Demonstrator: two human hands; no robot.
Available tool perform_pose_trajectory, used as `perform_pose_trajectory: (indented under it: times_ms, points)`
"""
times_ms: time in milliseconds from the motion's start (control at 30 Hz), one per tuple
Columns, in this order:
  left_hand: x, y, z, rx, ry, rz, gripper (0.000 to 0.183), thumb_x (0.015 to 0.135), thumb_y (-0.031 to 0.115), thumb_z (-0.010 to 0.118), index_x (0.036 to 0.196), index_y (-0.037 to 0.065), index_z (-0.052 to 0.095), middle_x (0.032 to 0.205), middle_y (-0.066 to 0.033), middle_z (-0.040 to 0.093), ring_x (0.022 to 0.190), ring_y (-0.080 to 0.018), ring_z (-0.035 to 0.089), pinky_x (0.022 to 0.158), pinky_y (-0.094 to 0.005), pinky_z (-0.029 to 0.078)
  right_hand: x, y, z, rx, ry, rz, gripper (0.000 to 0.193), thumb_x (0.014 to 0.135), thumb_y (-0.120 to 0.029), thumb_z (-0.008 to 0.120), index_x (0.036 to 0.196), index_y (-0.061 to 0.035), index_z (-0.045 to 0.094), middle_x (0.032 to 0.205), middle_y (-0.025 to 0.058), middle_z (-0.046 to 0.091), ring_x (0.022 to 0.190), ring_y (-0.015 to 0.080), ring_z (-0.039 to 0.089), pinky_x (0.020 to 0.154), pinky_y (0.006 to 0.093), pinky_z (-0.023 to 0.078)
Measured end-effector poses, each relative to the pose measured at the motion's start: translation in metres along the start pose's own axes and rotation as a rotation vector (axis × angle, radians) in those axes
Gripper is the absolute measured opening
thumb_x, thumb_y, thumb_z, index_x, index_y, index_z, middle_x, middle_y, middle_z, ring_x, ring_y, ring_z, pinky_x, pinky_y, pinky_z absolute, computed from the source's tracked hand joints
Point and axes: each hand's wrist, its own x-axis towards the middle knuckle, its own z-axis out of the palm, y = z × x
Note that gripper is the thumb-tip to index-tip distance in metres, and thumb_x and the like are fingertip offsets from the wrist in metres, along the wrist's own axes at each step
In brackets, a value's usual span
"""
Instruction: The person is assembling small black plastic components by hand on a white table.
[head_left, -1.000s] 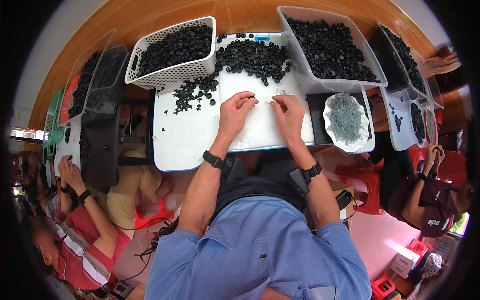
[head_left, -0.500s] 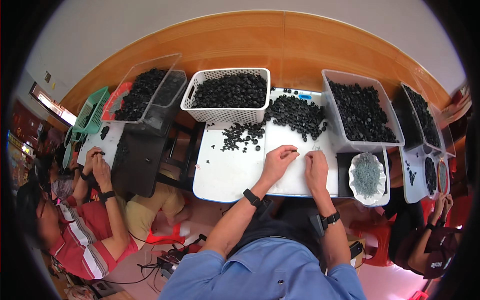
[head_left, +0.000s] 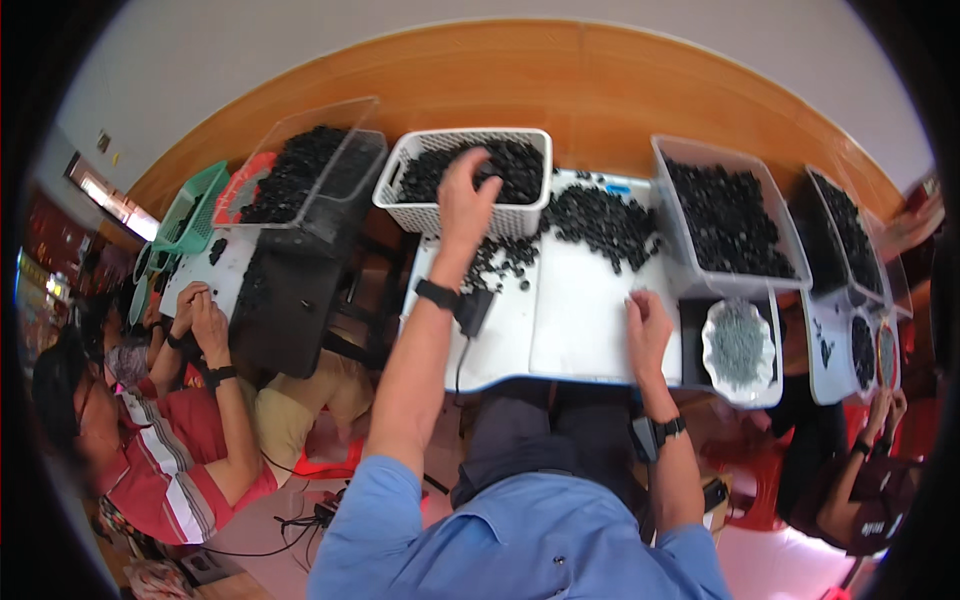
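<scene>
My left hand (head_left: 468,197) is over the white perforated basket (head_left: 400,215), which is heaped with small black parts (head_left: 517,168). Its thumb and fingers are apart, and I see nothing between them. Lower right, above the white tabletop (head_left: 585,335), my right hand (head_left: 650,328) has its fingers curled together; anything they may pinch is hidden. A spread of round black caps (head_left: 603,225) lies beyond the right hand. Smaller black pieces (head_left: 510,258) are scattered on the table just below the basket, partly behind my left forearm.
A clear bin of black caps (head_left: 725,215) stands right of the spread. In front of it, a scalloped white dish (head_left: 710,365) holds small grey pieces (head_left: 738,345). People sit at tables on both sides. A wood-panelled wall (head_left: 600,90) rises behind.
My left hand has moved from the tabletop up and left to the basket, and its fingers have spread; the small dark piece at its fingertips no longer shows. My right hand stays near its place.
</scene>
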Motion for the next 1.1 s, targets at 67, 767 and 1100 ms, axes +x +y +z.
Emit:
perform_pose_trajectory:
  times_ms: [67, 767, 1100]
  points:
    - [0.003, -0.002, -0.003, 0.223, 0.046, 0.177, 0.037, 0.085, 0.006, 0.075, 0.121, 0.001, 0.069, 0.113, -0.0185, 0.070, 0.097, -0.0307, 0.069, 0.084, -0.0368, 0.055, -0.001, -0.001, 0.000, 0.165, 0.055, 0.102, 0.015, 0.097, -0.002, 0.065, 0.110, 0.0036, 0.067, 0.091, 0.0100, 0.072, 0.081, 0.0130, 0.069, 0.072, 0.0297, 0.055]
    - [-0.094, 0.102, 0.126, 0.225, -0.893, 0.249, 0.014, 0.088, 0.011, 0.070, 0.099, 0.009, 0.077, 0.095, -0.0111, 0.066, 0.100, -0.0327, 0.066, 0.086, -0.0439, 0.054, 0.002, 0.002, -0.004, 0.418, 0.193, 0.225, 0.012, 0.089, -0.002, 0.073, 0.100, 0.0028, 0.074, 0.080, 0.0048, 0.071, 0.064, 0.0075, 0.059, 0.059, 0.0256, 0.048]
    - [-0.126, 0.104, 0.105, -0.006, -0.765, -0.050, 0.021, 0.086, 0.005, 0.074, 0.107, 0.003, 0.069, 0.089, -0.0120, 0.067, 0.079, -0.0286, 0.066, 0.072, -0.0396, 0.053, 0.002, 0.000, -0.009, 0.462, 0.162, 0.261, 0.011, 0.090, -0.003, 0.073, 0.100, 0.0019, 0.074, 0.081, 0.0069, 0.074, 0.062, 0.0083, 0.062, 0.057, 0.0261, 0.049]
